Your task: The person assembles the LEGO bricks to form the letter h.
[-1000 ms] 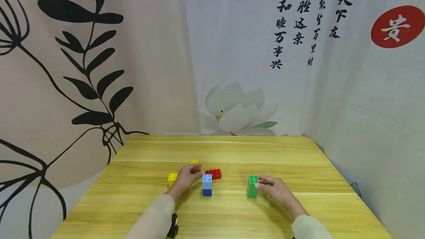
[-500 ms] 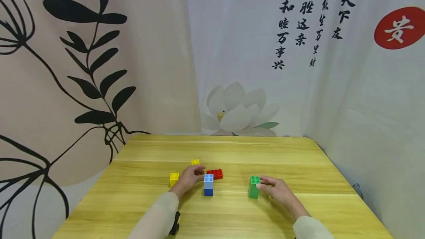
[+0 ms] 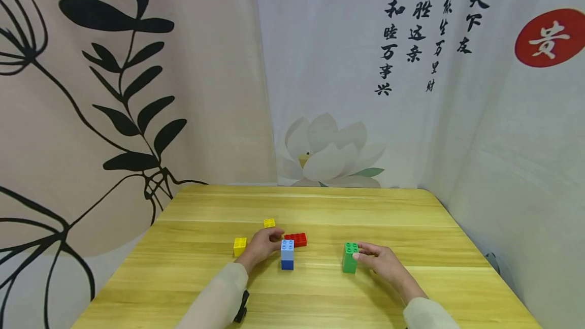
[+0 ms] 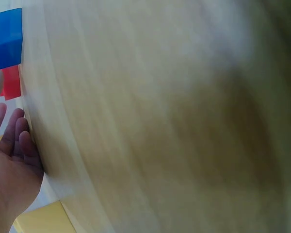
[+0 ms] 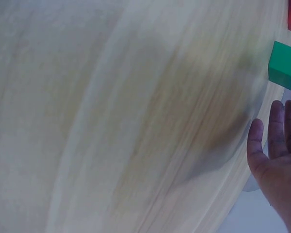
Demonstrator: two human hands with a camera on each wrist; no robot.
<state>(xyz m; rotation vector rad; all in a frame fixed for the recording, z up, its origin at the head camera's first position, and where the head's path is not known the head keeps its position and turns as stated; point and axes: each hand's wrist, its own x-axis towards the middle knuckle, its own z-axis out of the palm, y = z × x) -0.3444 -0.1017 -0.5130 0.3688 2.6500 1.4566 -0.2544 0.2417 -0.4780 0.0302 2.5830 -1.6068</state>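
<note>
A stack with a light blue brick [image 3: 287, 249] over a dark blue brick [image 3: 287, 265] stands left of centre. Beside its left side is my left hand [image 3: 261, 247], fingers relaxed and holding nothing; in the left wrist view, the thumb lies close to the blue brick [image 4: 6, 41]. Farther right, a tall green brick stack [image 3: 349, 259] stands upright on the wooden table [image 3: 320, 298]. My right hand [image 3: 379, 262] is at its right side, thumb tip overlapping its edge. In the right wrist view, several straight fingers [image 5: 277, 128] stretch toward the green stack [image 5: 286, 68].
Just behind the blue stack lies a red brick [image 3: 297, 239]. Two yellow bricks sit to the left, one near my left wrist [image 3: 239, 245] and one farther back [image 3: 269, 223]. A printed curtain [image 3: 338, 65] hangs behind the table.
The whole head view has shifted slightly. My left hand has moved a little to the right, toward the blue stack; the right hand and the bricks stay in place.
</note>
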